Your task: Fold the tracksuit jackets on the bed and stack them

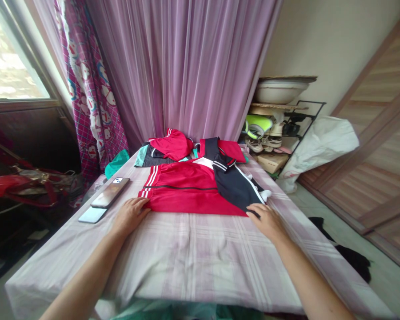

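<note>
A red track jacket (pixel 183 200) with a black zip, white-striped hem and a black sleeve (pixel 235 186) lies on its side across the table, its near edge straight. My left hand (pixel 130 214) has its fingers closed on the near corner of the striped hem. At the other end, my right hand (pixel 266 221) pinches the near corner where the black sleeve meets the red cloth. The fingertips' undersides are hidden. Behind the jacket lie a bunched red garment (pixel 173 144) and another red and black garment (pixel 231 150).
A phone (pixel 110 193) and a pale flat object (pixel 92 215) lie on the checked tablecloth (pixel 193 253) at left. Teal cloth (pixel 117 163) hangs over the left edge. A shoe rack (pixel 308 129) and white sack (pixel 320 146) stand at right; a purple curtain (pixel 186 66) closes the back.
</note>
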Tool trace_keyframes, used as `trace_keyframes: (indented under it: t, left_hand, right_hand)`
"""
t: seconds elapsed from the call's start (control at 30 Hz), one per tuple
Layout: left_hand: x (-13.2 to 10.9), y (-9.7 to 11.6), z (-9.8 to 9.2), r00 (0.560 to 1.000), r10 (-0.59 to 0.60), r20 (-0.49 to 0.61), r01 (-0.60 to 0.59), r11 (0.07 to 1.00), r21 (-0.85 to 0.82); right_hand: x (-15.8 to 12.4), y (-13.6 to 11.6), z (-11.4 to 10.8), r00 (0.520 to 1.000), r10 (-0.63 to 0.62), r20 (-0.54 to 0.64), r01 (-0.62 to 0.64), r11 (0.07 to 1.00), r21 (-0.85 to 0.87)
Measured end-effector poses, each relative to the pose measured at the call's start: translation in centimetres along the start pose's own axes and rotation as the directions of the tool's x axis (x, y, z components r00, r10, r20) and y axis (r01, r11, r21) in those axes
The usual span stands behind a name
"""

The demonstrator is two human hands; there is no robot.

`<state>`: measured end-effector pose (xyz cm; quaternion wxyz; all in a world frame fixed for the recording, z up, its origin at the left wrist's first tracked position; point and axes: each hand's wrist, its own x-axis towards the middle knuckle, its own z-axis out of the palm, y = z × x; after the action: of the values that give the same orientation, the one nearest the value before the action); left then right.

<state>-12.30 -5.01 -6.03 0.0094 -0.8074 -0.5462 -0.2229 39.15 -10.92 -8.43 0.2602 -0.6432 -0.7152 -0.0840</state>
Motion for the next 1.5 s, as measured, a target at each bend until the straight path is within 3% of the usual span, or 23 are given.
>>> trace_keyframes:
  t: [0.13, 0.3, 0.5, 0.63, 0.73, 0.8, 0.9, 1.03, 1.2, 1.5]
  left_hand:
    - [0.2, 0.8, -0.3, 0.999, 0.053, 0.005, -0.053, 0.995, 0.080]
    - [-0.2, 1.4, -0.8, 0.993, 0.102, -0.064, -0.092, 0.986, 0.138]
    - [-1.3, 1.9, -1.2, 0.995, 0.103, 0.015, -0.104, 0.985, 0.138]
    - [-1.3, 2.5, -1.4, 0.998, 0.058, -0.005, -0.057, 0.993, 0.100]
    - [-0.4, 3.7, -1.2, 0.997, 0.071, -0.043, -0.067, 0.995, 0.073]
    - [0.5, 4.8, -0.6, 0.992, 0.121, -0.025, -0.119, 0.991, 0.060]
    - [2.1, 6.2, 1.1, 0.984, 0.165, 0.069, -0.170, 0.983, 0.072]
    - [2.8, 6.7, 3.0, 0.987, 0.065, 0.149, -0.087, 0.986, 0.143]
    - [2.2, 6.2, 3.6, 0.992, 0.051, 0.117, -0.067, 0.988, 0.138]
    - [1.6, 3.8, 3.1, 0.999, -0.027, 0.038, 0.023, 0.994, 0.107]
  right_hand:
    - [0.4, -1.1, -0.2, 0.998, 0.051, 0.023, -0.048, 0.993, -0.107]
    - [-0.2, -1.3, -1.1, 0.995, -0.047, -0.091, 0.035, 0.991, -0.130]
    - [-1.1, -0.8, -1.0, 0.998, -0.057, -0.007, 0.056, 0.993, -0.105]
    - [-0.5, -1.6, -1.0, 0.993, -0.052, -0.110, 0.039, 0.993, -0.115]
    - [0.7, -4.0, -0.9, 0.982, -0.089, -0.168, 0.077, 0.994, -0.076]
    - [1.8, -6.7, -0.5, 0.981, -0.158, -0.110, 0.157, 0.987, -0.019]
    - [3.3, -11.5, 0.8, 0.948, -0.307, 0.088, 0.299, 0.950, 0.093]
    - [4.1, -14.7, 2.6, 0.867, -0.356, 0.348, 0.333, 0.934, 0.128]
    - [3.7, -11.8, 2.3, 0.876, -0.196, 0.441, 0.213, 0.977, 0.011]
    - [1.7, -4.5, 1.7, 0.923, 0.027, 0.383, 0.040, 0.986, -0.164]
